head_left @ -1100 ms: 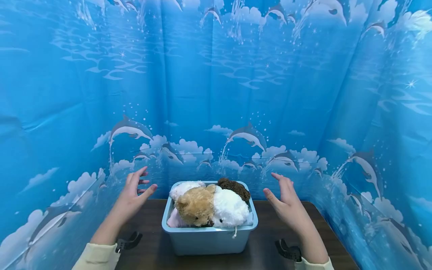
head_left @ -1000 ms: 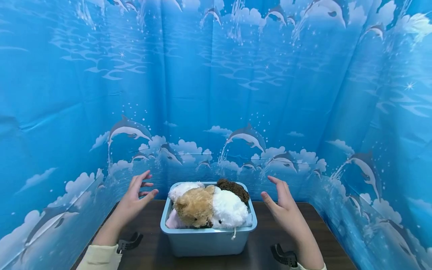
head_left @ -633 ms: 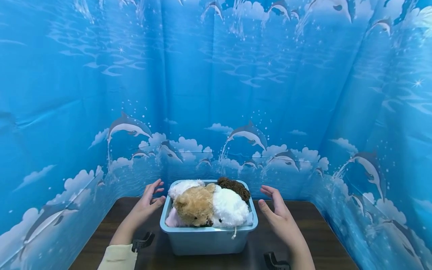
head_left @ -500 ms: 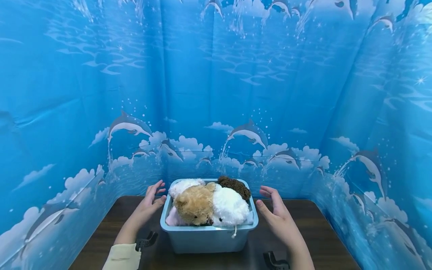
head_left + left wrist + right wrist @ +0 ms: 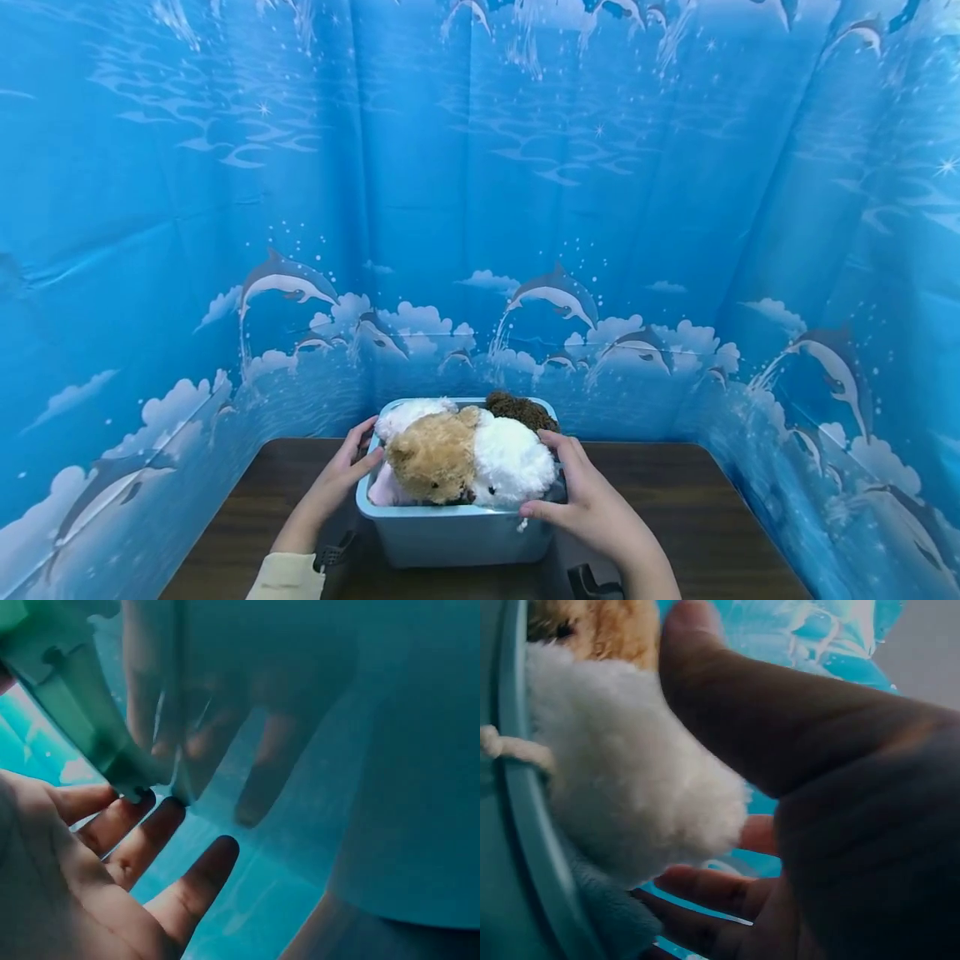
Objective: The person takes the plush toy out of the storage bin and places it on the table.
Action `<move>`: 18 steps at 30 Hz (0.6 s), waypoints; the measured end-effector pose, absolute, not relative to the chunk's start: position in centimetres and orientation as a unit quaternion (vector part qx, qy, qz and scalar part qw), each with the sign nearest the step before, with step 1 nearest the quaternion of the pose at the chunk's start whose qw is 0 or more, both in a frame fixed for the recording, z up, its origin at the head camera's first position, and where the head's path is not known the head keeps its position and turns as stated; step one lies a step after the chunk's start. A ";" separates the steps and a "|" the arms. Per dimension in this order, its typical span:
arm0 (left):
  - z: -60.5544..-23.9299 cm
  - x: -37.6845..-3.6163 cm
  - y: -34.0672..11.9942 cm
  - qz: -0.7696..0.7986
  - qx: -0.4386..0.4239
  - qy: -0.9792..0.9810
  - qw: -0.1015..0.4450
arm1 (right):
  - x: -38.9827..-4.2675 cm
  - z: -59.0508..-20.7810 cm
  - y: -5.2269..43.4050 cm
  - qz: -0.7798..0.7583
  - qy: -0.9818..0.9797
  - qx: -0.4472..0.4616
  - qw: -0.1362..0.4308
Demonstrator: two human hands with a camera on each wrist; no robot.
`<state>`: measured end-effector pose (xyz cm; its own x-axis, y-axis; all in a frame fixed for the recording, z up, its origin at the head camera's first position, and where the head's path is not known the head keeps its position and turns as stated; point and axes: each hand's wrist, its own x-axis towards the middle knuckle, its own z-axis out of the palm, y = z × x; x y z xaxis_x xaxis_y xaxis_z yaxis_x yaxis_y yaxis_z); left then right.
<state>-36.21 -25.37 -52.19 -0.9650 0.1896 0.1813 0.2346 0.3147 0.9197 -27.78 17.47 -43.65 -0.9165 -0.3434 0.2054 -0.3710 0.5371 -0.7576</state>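
Right hand [image 5: 590,497], loosely spread, is framing the white plush toy [image 5: 513,462] between thumb and fingers, while the left hand [image 5: 340,477], fingers extended, is flanking the blue bin [image 5: 457,542].

Light-blue tub [image 5: 450,542], upright, fluffy white plush toy [image 5: 513,460] inside, at its right.
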 end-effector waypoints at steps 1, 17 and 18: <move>-52.3 -36.4 -25.2 -0.581 -0.129 -0.803 0.017 | -27.9 -43.8 17.4 0.430 -0.879 0.204 0.015; -53.1 -36.4 -23.7 -0.667 -0.054 -0.743 -0.023 | -29.2 -45.2 13.5 0.383 -0.910 0.122 0.102; -53.1 -36.4 -23.5 -0.669 -0.050 -0.741 -0.020 | -29.1 -45.2 13.2 0.386 -0.910 0.107 0.108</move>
<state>-36.38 -23.49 -53.08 -0.9941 0.1017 0.0377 0.0479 0.1003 0.9938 -29.09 13.17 -45.25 -0.9537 -0.1121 0.2792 -0.2786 0.6793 -0.6789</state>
